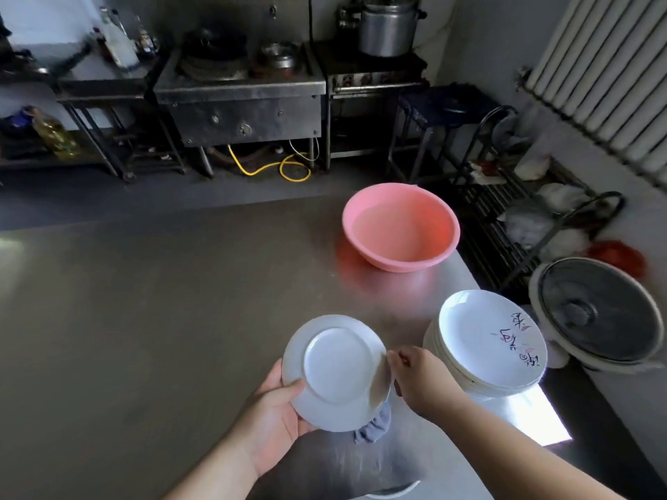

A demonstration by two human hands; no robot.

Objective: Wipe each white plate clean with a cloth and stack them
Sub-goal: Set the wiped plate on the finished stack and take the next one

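My left hand [276, 420] grips a small white plate [337, 371] by its lower left rim and holds it above the steel table, its underside turned toward me. My right hand [418, 378] touches the plate's right rim, fingers curled. A grey-blue cloth [375, 425] hangs below the plate's lower right edge; whether my right hand holds it is hidden by the plate. To the right stands a stack of several white plates [487, 341], the top one marked with writing near its right rim.
A pink plastic basin [400, 227] sits at the far right of the steel table [162, 319]. A pot with a grey lid [595, 315] stands off the table's right edge, beside a wire rack. A stove and shelves line the far wall.
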